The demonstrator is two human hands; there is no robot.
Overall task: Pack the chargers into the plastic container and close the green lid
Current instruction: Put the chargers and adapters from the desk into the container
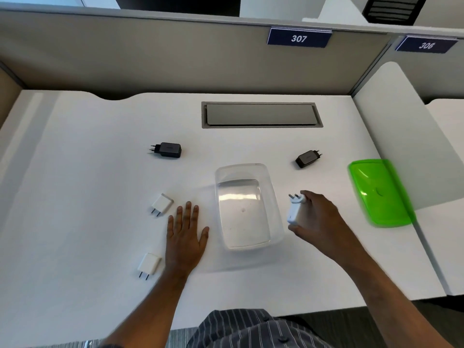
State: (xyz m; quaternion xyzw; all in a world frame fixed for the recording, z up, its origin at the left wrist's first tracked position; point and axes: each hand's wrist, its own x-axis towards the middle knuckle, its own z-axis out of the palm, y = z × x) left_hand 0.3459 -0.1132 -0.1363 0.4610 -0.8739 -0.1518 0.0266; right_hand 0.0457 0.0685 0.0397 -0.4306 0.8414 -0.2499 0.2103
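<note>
White desk [75, 172] in an office cubicle, with a grey partition behind it carrying a sign numbered 307 [298, 38] and a closed grey cable hatch [261, 114] set into the top. I judge the packing has only just begun: the clear plastic container [247, 169] sits open and empty in the middle, and my right hand [319, 217] is closed around the first piece, a white charger [295, 210] with 2 round pins pointing away from me, held just beside the container's right wall. My left hand [187, 237] lies flat and open on the desk to the left of the container, holding nothing. The next move, as I see it, is to carry this charger leftward over the rim and set it down inside, flat, leaving room for the others. 4 more wait on the desk: 2 small white cube chargers [162, 204] [149, 264] beside my left hand, 1 black charger [168, 149] at far left and another black charger [307, 159] at far right. The translucent green lid [380, 192] lies well apart at the right, across the desk's edge.
</note>
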